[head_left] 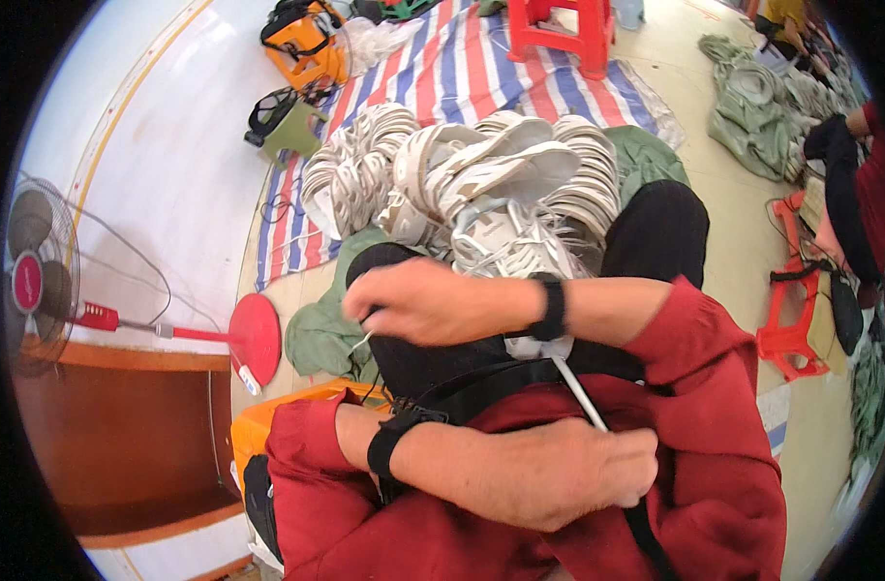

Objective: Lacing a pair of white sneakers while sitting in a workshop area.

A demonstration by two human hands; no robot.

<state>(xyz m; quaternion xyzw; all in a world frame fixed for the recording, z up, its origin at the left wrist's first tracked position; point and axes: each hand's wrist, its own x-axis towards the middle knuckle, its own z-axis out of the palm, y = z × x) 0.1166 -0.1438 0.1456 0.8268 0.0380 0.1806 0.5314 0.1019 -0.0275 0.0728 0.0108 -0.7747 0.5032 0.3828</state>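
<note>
My forearms cross over my lap. My left hand (597,474) reaches across to the right, closed in a fist round a flat white shoelace (580,392). That lace runs taut up to a white piece (549,346), probably part of a shoe, mostly hidden under my right wrist. On the left side, my right hand (413,300) is blurred, its fingers bent, with a thin white lace end (365,341) showing below them. Just beyond my knees lies a heap of white and beige sneakers (491,165), with a loose tangle of white laces (520,254) on the near ones.
A striped sheet (404,82) lies under the shoes, with green cloth (317,329) beside them. A standing fan (31,281) is at left. Red stools (564,39) and an orange stool (302,48) stand around. Another person (849,184) sits at right beside green sacks (747,126).
</note>
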